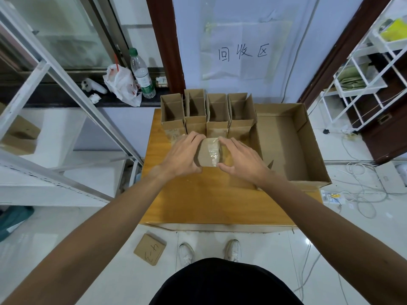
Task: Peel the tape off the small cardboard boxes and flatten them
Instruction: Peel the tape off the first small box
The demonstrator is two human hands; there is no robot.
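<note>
I hold the small box [208, 153] in the middle of the table [198, 201]. My left hand [184, 154] curls round one side and my right hand [240, 160] grips the other. That way the box cannot slide, and the shiny tape [214, 154] faces up, ready, I think, for peeling.

I see two bare forearms ending in a left hand [182, 154] and a right hand [241, 160]. A black garment [224, 282] covers the torso. On the feet, a pair of white lace-up shoes [186, 253].
</note>
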